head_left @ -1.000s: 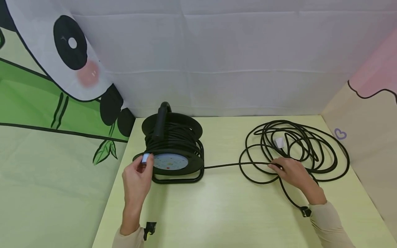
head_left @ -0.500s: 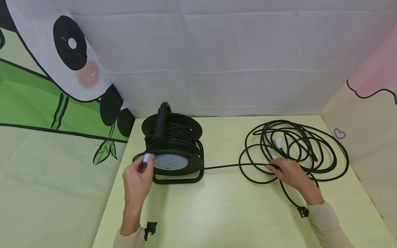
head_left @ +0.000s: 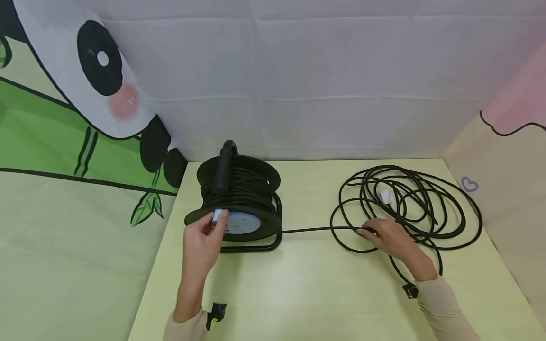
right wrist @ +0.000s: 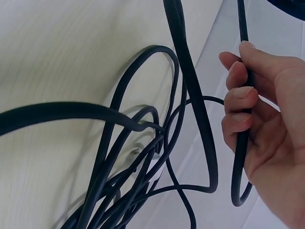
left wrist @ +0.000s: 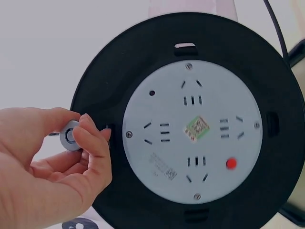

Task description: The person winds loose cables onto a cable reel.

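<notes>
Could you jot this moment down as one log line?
left hand: pinches winding knob | right hand: holds black cable | extension cable reel: on tabletop | white plug: amid loose coils

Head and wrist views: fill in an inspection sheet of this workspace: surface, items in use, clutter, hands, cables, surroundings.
Surface: pale tabletop with faint grain.
Items in use: reel with a black handle; its round socket panel carries a red button.
Clutter: nothing seen.
Left hand: pinches the pale knob on the reel.
Right hand: grips the black cable.
Cables: wound on the reel and running from it to the right hand; loose loops lie on the right, a white plug-like piece among them.
Surroundings: whitish backdrop behind, cartoon print at left.
</notes>
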Motion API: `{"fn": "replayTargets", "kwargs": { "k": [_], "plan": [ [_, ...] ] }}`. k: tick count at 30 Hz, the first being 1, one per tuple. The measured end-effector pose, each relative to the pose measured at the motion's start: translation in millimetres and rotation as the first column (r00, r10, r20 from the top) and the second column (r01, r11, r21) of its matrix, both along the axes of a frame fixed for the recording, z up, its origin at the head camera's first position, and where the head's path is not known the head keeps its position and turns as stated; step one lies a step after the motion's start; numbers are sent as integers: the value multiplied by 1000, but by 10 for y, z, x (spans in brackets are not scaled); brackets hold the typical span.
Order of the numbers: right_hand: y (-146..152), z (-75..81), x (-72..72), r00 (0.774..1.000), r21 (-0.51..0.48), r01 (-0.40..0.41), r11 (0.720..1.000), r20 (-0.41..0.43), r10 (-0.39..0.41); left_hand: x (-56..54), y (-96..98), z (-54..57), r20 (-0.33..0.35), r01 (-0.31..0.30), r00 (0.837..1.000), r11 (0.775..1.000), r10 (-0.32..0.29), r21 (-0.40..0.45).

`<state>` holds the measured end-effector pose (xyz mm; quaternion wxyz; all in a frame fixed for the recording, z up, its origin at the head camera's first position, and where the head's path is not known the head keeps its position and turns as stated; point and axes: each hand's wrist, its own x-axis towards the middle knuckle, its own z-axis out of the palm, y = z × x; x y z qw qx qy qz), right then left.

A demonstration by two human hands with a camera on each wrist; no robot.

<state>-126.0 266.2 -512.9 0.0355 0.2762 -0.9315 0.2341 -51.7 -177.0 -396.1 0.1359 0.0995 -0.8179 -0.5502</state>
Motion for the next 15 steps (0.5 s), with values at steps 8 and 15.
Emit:
{"fn": "replayTargets", "kwargs": {
  "k": [8,15],
  "plan": [
    [-159,-9,-28,997,-55,-75,996,-4,75,-25,216,-12,27,79,996,995,-81,61],
    [-290,63,-27,994,-63,-94,994,41,97,-62,439,-135,7,127,992,990,-128,59]
  ]
}}
